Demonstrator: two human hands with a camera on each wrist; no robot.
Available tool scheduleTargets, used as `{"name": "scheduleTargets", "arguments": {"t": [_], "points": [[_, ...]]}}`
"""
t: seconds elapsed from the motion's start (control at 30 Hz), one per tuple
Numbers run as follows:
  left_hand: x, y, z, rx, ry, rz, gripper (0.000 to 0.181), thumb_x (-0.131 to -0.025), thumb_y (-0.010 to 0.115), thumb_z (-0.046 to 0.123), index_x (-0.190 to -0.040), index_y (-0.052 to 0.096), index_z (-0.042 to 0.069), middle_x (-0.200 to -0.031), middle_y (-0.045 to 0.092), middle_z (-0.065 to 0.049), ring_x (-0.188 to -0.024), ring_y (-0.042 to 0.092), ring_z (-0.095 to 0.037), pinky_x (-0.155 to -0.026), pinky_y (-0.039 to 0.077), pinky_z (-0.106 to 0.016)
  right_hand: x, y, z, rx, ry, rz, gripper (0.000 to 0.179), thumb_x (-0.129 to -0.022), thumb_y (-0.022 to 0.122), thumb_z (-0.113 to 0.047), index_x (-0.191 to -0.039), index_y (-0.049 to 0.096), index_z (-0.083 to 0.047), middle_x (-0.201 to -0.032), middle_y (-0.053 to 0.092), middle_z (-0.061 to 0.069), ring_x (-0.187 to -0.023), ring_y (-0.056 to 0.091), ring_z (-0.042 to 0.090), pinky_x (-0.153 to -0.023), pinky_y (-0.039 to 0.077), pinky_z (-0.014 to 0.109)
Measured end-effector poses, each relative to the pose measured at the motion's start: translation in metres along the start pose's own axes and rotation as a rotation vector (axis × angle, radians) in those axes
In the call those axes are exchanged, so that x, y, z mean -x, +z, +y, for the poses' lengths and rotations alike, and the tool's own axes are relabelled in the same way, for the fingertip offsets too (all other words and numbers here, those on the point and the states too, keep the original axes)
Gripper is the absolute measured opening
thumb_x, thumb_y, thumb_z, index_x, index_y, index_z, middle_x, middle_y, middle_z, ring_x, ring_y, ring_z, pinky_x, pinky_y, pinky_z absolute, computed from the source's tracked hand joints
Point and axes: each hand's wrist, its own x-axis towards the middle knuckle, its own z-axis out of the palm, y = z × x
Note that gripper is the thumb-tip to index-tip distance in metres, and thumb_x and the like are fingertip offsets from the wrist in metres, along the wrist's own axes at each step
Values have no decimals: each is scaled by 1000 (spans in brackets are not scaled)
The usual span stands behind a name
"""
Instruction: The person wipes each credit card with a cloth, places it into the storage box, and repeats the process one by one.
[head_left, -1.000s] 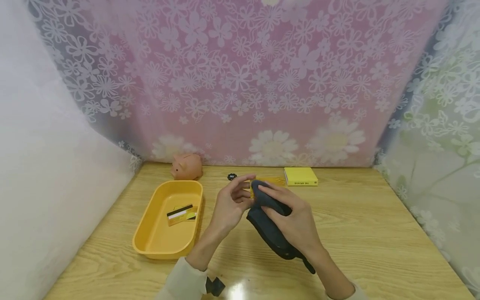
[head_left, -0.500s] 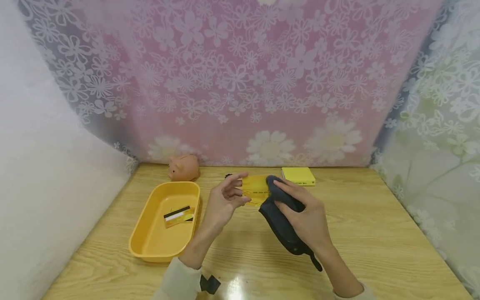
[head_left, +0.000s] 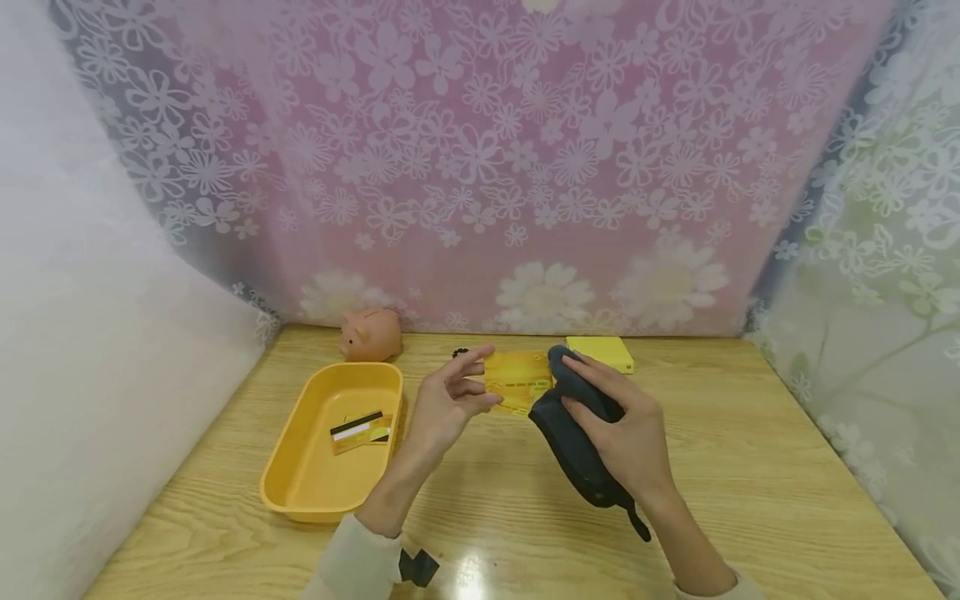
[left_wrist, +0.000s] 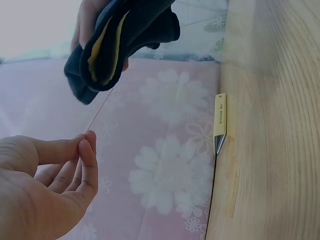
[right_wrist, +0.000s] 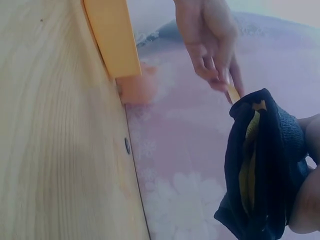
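Note:
A yellow bank card (head_left: 516, 379) is pinched by its left edge between the thumb and fingers of my left hand (head_left: 442, 417). Its right edge meets the upper end of a dark blue fabric pouch (head_left: 573, 458), which my right hand (head_left: 626, 433) grips. In the left wrist view the card shows edge-on as a thin line running up to the pouch (left_wrist: 145, 35). The pouch gapes with a yellow lining inside, seen in the right wrist view between its dark walls (right_wrist: 287, 130). A short strap hangs from its lower end in the head view.
Left of my hands stands a yellow tray (head_left: 273, 467) with cards (head_left: 360, 433) in it. Behind it is an orange piggy bank (head_left: 372, 335). At the back lie a black poker chip (head_left: 461, 353) and a yellow book (head_left: 611, 353). A dark piece (head_left: 418, 568) shows beside the left sleeve.
The pouch in my right hand has moved right, away from the left hand. The card, mostly hidden by the pouch a second ago, now shows nearly whole. My left hand has hardly moved.

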Motion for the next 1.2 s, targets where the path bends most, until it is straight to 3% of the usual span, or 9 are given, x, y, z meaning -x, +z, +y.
{"name": "scheduleTargets", "arguments": {"t": [0.23,0.43,0.73,1.07,1.2], "points": [[-1,9,3,-37,20,-41,60,-91,79,3,-141,66,31,-133,63,-12,-99,71,-24,-86,62,-36,4,23,-11,-33,-68,-62,55,-87,83,1,-136,72,-23,-143,64,2,-130,63,25,-95,53,15],[-3,15,2,-65,61,-76,58,-96,65,-8,-144,64,24,-128,68,-9,-97,70,-24,-85,60,-33,4,37,-17,-75,-87,-127,54,-88,82,0,-136,71,-21,-143,64,0,-129,63,23,-98,55,23],[-1,19,2,-61,40,-63,57,-96,66,-9,-141,66,25,-121,71,-8,-95,70,-23,-84,61,-35,4,37,-18,-4,-19,-133,54,-87,82,1,-135,73,-23,-143,64,1,-127,64,26,-95,60,40],[-2,19,1,-55,-20,-20,58,-91,77,-4,-138,68,28,-126,66,-10,-96,68,-23,-82,62,-36,3,30,-10,44,26,-91,55,-87,83,0,-134,73,-26,-140,66,6,-128,63,32,-92,60,51],[-4,17,1,-36,-18,-1,59,-88,79,-4,-136,69,28,-125,64,-10,-95,66,-23,-80,63,-35,1,24,-4,50,40,-73,55,-87,83,-1,-135,73,-27,-142,65,6,-131,61,31,-94,59,49]]}}
